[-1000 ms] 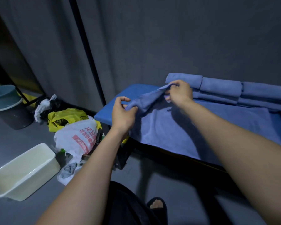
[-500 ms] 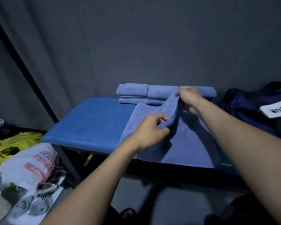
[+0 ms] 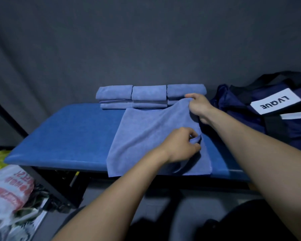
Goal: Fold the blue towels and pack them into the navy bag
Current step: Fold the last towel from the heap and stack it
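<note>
Both hands pinch the towel (image 3: 151,136) edge, left hand (image 3: 179,147) at 5 o'clock, right hand (image 3: 198,106) at 1 o'clock, apparently aligning the fold.

Both hands pinching blue towel (image 3: 146,133) on bench (image 3: 68,134), left hand (image 3: 179,146), right hand (image 3: 198,106)

1. Navy bag (image 3: 250,108), far right: white patch (image 3: 274,101) w/ black caps "LVQUE", printed upside down from this view.
2. White plastic bag (image 3: 9,186), lower left on floor: red print, chars too blurred & crumpled to read; a red block w/ pale lettering below it, also illegible.
3. Nothing else legible.
</note>
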